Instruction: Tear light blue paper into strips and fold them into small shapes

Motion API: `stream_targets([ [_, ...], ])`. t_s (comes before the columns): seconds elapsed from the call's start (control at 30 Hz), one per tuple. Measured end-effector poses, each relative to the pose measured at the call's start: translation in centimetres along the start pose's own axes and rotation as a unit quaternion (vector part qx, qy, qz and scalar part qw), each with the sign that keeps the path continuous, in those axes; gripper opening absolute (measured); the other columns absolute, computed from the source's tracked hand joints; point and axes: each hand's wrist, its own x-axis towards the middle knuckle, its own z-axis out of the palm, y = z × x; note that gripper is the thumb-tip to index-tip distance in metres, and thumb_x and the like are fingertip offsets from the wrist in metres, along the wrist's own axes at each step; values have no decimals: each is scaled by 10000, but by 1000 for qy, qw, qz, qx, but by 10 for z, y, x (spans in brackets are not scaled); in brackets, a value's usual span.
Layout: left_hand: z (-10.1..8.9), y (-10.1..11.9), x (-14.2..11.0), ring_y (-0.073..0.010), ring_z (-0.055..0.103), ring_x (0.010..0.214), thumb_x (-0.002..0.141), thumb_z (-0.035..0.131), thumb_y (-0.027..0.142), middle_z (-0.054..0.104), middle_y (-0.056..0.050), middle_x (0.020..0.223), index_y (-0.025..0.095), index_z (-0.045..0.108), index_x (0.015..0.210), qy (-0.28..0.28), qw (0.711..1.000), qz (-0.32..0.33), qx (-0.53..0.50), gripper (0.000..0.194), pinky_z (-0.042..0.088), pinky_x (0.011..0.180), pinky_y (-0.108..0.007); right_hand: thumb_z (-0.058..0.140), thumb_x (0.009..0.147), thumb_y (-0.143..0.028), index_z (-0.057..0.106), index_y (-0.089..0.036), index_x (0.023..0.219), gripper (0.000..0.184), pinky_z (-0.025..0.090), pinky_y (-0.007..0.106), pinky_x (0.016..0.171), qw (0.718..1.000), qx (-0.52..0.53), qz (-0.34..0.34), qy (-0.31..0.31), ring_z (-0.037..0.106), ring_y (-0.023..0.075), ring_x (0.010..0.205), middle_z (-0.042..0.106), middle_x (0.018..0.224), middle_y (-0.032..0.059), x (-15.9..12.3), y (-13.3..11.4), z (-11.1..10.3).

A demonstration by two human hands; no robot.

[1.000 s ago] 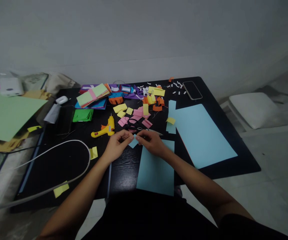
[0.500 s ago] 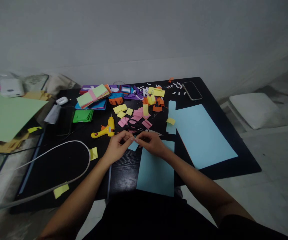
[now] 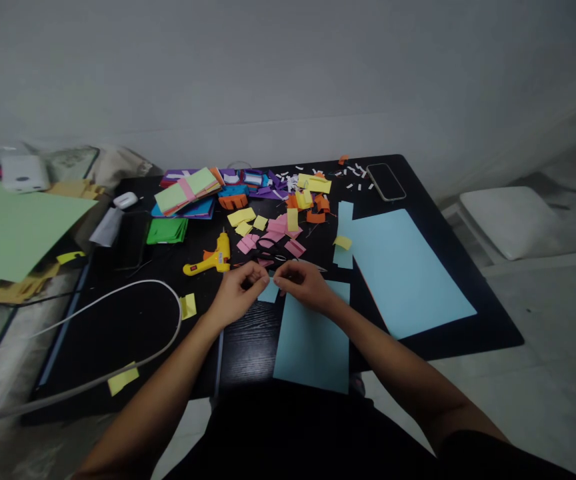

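My left hand [image 3: 241, 290] is closed in a pinch at the small light blue paper piece [image 3: 268, 294]. Facing it, my right hand [image 3: 302, 285] is pinched too, its fingertips at the piece's right edge. The fingers cover the paper's upper part. Beneath my right hand and wrist lies a light blue paper sheet [image 3: 312, 343]. Just beyond my hands are dark-handled scissors [image 3: 268, 253], partly hidden among pink paper pieces [image 3: 277, 227]. A yellow glue gun [image 3: 211, 259] lies left of them, close to my left hand.
A larger blue sheet [image 3: 411, 273] and a blue strip [image 3: 344, 223] lie to the right, with a phone [image 3: 386, 182] behind. Stacked coloured papers [image 3: 191, 190] and green paper [image 3: 167, 231] sit at back left. A white cable [image 3: 175, 300] loops across the left side.
My fingertips have moved slightly apart, and the small blue piece has turned a little between them. The other things on the table stay where they were.
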Motion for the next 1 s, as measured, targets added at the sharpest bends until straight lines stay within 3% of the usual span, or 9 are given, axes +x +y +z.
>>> stream_targets([
  [0.43,0,-1,-3,-120,517,613,917,650,360,580,25,671,188,698,857,-30,999,15,36,189,384,571,-223,702,818,-335,684,-198,781,143,471,244,591,999,-32,-17,-11,601,123,616,659,696,-8,-3,-5,-1],
  [0.63,1,-1,-2,-127,509,604,871,693,376,571,17,657,185,723,843,1,1000,0,12,195,364,543,-227,701,787,-315,691,-190,766,127,457,241,585,999,-39,-22,-8,579,123,622,665,707,-4,-1,-7,-7],
  [0.83,-16,-2,5,-113,422,553,839,733,390,495,36,589,191,718,787,105,994,-16,-25,206,339,530,-231,742,768,-335,661,-197,751,161,505,257,560,999,39,-1,22,583,125,566,622,651,-19,4,-3,-14],
  [1.0,-4,2,3,-122,482,567,820,763,449,581,19,622,187,732,816,77,995,-34,-60,265,381,548,-242,793,796,-392,702,-204,882,227,561,279,654,999,21,-24,21,648,153,717,691,815,20,0,-1,-1],
])
